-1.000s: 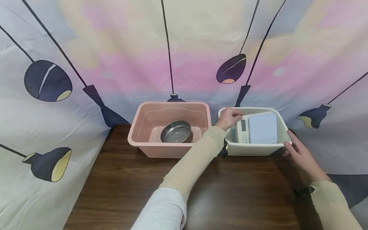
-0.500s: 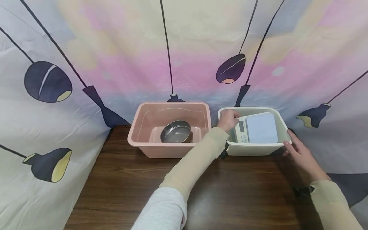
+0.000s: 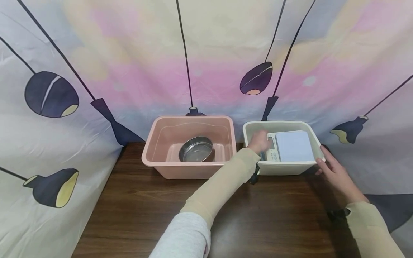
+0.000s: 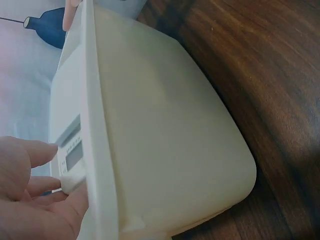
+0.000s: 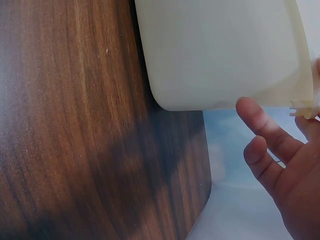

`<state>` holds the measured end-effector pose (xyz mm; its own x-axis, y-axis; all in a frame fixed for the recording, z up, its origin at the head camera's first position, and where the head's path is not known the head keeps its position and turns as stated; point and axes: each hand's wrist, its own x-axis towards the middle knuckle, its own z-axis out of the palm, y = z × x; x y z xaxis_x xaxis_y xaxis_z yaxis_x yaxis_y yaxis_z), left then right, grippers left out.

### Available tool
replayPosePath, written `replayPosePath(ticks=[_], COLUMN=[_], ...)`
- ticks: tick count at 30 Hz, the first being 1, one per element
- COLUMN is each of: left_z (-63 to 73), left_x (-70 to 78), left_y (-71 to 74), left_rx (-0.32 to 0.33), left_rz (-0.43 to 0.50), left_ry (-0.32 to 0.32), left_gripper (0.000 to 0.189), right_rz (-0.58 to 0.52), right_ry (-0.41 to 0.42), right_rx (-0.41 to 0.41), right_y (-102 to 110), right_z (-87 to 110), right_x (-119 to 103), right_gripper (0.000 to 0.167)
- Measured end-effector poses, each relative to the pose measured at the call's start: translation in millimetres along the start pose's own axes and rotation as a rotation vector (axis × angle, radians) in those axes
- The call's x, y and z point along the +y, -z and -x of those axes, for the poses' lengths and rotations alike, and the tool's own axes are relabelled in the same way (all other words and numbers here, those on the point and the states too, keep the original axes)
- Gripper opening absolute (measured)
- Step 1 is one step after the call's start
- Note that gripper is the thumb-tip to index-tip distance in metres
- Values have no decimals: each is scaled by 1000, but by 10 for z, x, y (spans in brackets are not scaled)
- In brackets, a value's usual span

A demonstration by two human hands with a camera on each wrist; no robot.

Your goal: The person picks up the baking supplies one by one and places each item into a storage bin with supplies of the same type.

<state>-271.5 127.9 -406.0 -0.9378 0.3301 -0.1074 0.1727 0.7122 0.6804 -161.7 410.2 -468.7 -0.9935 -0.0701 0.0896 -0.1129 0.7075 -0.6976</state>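
A white kitchen scale with a pale square platform and a small display lies inside the white plastic bin, at the right of the table. My left hand reaches into the bin and pinches the scale's display end; in the left wrist view, thumb and fingers are on either side of that end. My right hand holds the bin's right front corner by the rim. From the right wrist view, two fingers of the right hand extend beside the bin's outer wall.
Left of the white bin stands a pink plastic bin with a round metal pan in it. Both stand on a dark wooden table, against a patterned cloth backdrop.
My left hand has moved down into the white bin, and the display end of the scale has sunk with it. The right hand keeps its hold on the rim.
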Motion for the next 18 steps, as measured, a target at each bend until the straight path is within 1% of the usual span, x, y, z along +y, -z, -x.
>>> replayPosePath(ticks=[2,6,8,9,13,15,18], left_z=[11,63,81,97,136,153,178], left_x=[-11,-23,-22,-14,8,13,7], left_y=[-14,-17,-17,-8,12,18,26], left_rx=[-10,-45,-46,-45,-9,0,4], left_rz=[42,188,217,226,202,193,185], left_ry=[7,9,-7,-11,-67,-92,-151], left_gripper=[51,69,68,65,50,46,42], right_rz=[-2,2,-2,-3,0,7,12], right_ry=[-7,-11,-11,-10,-9,-11,-22], right_rx=[-10,-15,-12,-10,-11,-12,-18], right_y=[-7,-12,-11,-11,-5,2,15], right_z=[-2,-7,-13,-17,-25,-21,-12], right_x=[-4,-8,-10,-11,-10,-4,12], right_gripper=[64,65,65,64,64,65,65])
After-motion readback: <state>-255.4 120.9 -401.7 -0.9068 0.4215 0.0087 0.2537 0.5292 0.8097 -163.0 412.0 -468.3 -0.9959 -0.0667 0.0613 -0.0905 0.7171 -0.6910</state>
